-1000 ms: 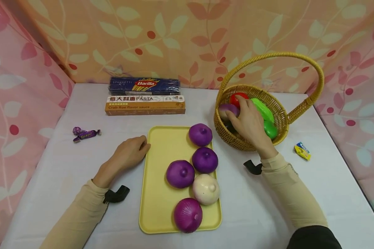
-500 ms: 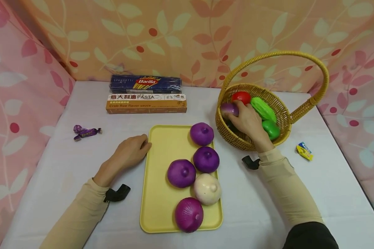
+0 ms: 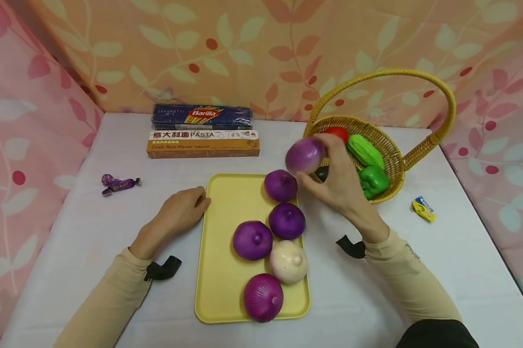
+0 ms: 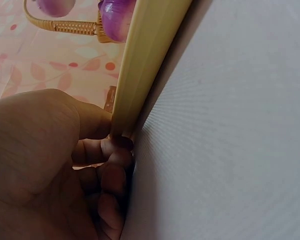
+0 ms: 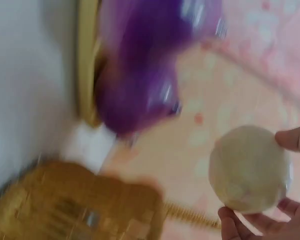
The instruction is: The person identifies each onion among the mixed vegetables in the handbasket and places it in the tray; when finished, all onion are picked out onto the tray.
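Note:
My right hand (image 3: 337, 181) holds a purple-and-white onion (image 3: 305, 154) in the air, between the wicker basket (image 3: 387, 159) and the yellow tray (image 3: 226, 251). In the blurred right wrist view the onion's pale side (image 5: 250, 170) shows, held by my fingertips (image 5: 290, 140). Several onions lie on the tray: purple ones (image 3: 281, 185), (image 3: 287, 221), (image 3: 252, 240), (image 3: 263, 297) and a white one (image 3: 289, 261). My left hand (image 3: 181, 212) rests on the table with curled fingers (image 4: 110, 165) against the tray's left edge (image 4: 145, 65).
The basket holds a red piece (image 3: 337, 132), a green cucumber-like piece (image 3: 365, 151) and a green pepper (image 3: 373, 180). Two pasta boxes (image 3: 202, 137) lie at the back. A purple candy (image 3: 118, 183) sits left, a yellow packet (image 3: 423, 209) right. Patterned fabric walls enclose the table.
My right hand has lifted the purple-and-white onion out of the basket and carried it left, above the tray's far corner. The left hand has stayed put.

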Motion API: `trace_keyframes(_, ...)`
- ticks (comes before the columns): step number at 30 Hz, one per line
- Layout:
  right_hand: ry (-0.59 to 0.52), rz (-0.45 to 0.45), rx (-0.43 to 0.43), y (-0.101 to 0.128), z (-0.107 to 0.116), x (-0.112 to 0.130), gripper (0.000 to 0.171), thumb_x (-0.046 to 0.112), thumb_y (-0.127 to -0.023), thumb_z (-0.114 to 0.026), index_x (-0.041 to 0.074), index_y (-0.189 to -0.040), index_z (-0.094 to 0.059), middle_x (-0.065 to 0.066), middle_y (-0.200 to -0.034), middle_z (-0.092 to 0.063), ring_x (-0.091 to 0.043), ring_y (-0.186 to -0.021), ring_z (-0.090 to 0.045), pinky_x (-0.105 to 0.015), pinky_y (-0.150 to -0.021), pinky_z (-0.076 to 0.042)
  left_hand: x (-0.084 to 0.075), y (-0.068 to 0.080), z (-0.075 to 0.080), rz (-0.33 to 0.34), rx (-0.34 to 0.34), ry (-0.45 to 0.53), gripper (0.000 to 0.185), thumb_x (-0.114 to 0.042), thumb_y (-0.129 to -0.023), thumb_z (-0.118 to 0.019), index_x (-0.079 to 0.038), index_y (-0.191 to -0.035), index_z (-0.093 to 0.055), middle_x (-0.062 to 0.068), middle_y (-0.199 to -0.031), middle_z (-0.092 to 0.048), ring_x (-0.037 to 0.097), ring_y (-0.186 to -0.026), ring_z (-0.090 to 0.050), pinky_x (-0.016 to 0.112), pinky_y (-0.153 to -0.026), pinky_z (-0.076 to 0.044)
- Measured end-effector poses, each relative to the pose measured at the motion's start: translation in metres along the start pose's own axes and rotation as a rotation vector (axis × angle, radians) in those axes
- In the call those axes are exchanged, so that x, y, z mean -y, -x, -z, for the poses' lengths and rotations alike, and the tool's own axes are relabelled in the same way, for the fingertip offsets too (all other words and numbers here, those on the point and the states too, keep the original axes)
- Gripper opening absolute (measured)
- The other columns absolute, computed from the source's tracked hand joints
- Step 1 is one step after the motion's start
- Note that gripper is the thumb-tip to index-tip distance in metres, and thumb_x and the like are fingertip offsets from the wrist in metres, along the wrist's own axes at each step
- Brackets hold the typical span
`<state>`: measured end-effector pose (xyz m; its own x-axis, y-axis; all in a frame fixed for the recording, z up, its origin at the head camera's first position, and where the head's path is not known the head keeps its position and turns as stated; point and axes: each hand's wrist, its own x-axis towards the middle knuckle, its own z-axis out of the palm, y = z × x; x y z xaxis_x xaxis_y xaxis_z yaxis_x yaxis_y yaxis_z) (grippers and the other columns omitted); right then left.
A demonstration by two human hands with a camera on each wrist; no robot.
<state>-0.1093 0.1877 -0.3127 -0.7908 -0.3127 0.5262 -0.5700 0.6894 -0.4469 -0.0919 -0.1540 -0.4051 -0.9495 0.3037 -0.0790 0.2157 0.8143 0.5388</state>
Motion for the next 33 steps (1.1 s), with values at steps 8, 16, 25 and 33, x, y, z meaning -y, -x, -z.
trace_keyframes(8,0.049,0.296,0.211,0.006,-0.039,0.03,0.061,0.03,-0.077,-0.074,0.012,-0.131,-0.055,-0.018,-0.131,-0.052,-0.032,-0.115,-0.053,-0.048,-0.096,-0.043,0.003,0.001,-0.002,0.003,0.004,0.015,0.025,-0.021,-0.099,-0.05,-0.013,-0.076,-0.047,0.001,-0.066,-0.042,0.016,-0.06,-0.041,0.029,-0.057,-0.032)
trace_keyframes(16,0.045,0.287,0.314,0.004,-0.053,0.035,0.062,0.033,-0.084,-0.069,0.008,-0.135,-0.046,-0.013,-0.13,-0.05,-0.024,-0.098,-0.06,-0.037,-0.082,-0.053,0.001,0.002,-0.001,0.004,0.003,0.015,0.025,-0.021,-0.098,-0.05,-0.013,-0.075,-0.047,0.001,-0.066,-0.043,0.016,-0.06,-0.041,0.029,-0.057,-0.032)
trace_keyframes(25,0.077,0.402,0.306,0.003,-0.057,0.034,0.058,0.03,-0.082,-0.075,0.011,-0.131,-0.053,-0.019,-0.134,-0.052,-0.031,-0.106,-0.06,-0.044,-0.091,-0.05,0.001,0.0,0.001,0.004,-0.001,0.007,0.024,-0.021,-0.098,-0.05,-0.013,-0.076,-0.048,0.001,-0.066,-0.044,0.016,-0.061,-0.042,0.029,-0.057,-0.032)
trace_keyframes(33,0.14,0.436,0.487,0.013,-0.067,0.034,0.05,0.03,-0.086,-0.073,0.009,-0.128,-0.056,-0.013,-0.133,-0.058,-0.028,-0.122,-0.055,-0.042,-0.106,-0.043,0.002,0.0,0.0,0.003,-0.004,0.002,0.023,-0.021,-0.098,-0.05,-0.013,-0.076,-0.048,0.001,-0.066,-0.044,0.016,-0.061,-0.042,0.029,-0.056,-0.032)
